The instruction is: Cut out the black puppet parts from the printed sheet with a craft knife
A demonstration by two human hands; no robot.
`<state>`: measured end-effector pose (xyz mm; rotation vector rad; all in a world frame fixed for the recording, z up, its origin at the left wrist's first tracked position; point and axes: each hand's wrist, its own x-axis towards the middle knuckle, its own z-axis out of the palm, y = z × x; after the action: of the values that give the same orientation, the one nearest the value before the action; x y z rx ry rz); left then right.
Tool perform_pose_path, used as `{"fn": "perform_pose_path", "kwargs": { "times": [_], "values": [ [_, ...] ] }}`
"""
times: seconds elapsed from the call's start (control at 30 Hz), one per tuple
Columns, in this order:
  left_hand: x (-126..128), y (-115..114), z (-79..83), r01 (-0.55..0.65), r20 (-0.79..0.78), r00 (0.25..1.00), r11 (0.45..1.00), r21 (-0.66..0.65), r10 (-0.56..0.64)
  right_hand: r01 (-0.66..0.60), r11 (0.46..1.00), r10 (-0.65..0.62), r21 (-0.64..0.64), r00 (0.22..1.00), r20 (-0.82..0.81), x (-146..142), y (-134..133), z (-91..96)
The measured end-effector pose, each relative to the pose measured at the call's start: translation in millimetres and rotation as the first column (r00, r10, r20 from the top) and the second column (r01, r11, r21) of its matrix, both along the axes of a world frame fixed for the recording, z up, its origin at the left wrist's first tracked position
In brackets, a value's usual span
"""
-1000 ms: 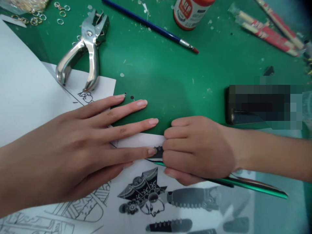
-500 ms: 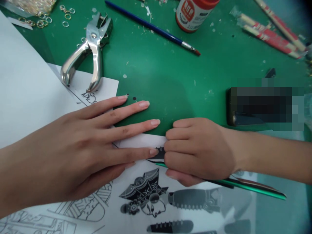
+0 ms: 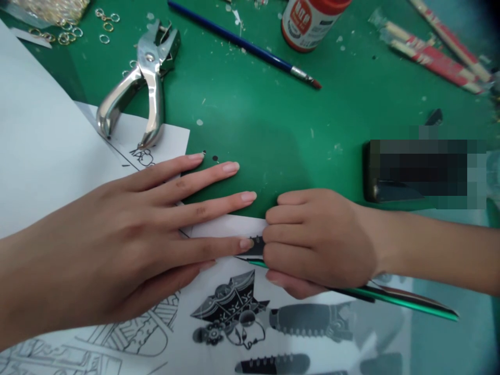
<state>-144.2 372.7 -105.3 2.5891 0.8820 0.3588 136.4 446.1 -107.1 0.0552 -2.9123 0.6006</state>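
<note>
My left hand [image 3: 128, 229] lies flat with its fingers spread, pressing down a white printed sheet [image 3: 234, 312] of black-and-white drawings on the green table [image 3: 273, 135]. Its ring fingertip touches the sheet's folded top edge. My right hand [image 3: 316, 242] is closed in a fist right beside it, knuckles meeting that fingertip, and presses on the same fold. A thin green-edged strip [image 3: 410, 302] runs out from under the right fist toward the right; whether the fist grips it or only presses on it is hidden.
A silver hole punch [image 3: 136, 83] rests on a paper corner at upper left, with small gold rings [image 3: 66, 31] behind it. A blue paintbrush [image 3: 242, 44], an orange-capped bottle [image 3: 310, 21] and wrapped red-and-white sticks [image 3: 433, 52] lie along the far side. A dark blurred object [image 3: 425, 172] sits at right.
</note>
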Motion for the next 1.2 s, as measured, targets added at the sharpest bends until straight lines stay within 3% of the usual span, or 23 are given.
{"fn": "perform_pose_path", "kwargs": {
  "times": [0.17, 0.4, 0.63, 0.87, 1.07, 1.2],
  "values": [
    [0, 1, -1.1, 0.008, -0.013, 1.000, 0.999, 0.042, -0.008, -0.003, 1.000, 0.002, 0.028, 1.000, 0.029, 0, 0, 0.5],
    [0, 1, -1.7, 0.008, -0.042, 0.999, 0.998, 0.061, -0.006, 0.016, 0.999, -0.016, -0.033, 1.000, -0.007, -2, 0, 1.8],
    [-2, 0, -1.8, 0.024, -0.070, 0.997, 0.997, 0.077, -0.019, -0.093, 0.996, 0.088, 0.012, 0.971, 0.224, -10, 8, 25.3],
    [-3, 0, -3.1, 0.032, -0.076, 0.997, 0.997, 0.076, -0.026, -0.105, 0.994, 0.098, 0.030, 0.977, 0.191, -8, 7, 20.8],
    [-3, -1, -2.3, 0.020, -0.083, 0.996, 1.000, -0.002, -0.020, -0.108, 0.994, 0.099, 0.036, 0.978, 0.183, -7, 5, 19.9],
    [-4, 0, -2.7, 0.025, -0.075, 0.997, 0.999, 0.037, -0.022, -0.123, 0.992, 0.113, 0.041, 0.978, 0.177, -7, 7, 20.9]
  ]
}}
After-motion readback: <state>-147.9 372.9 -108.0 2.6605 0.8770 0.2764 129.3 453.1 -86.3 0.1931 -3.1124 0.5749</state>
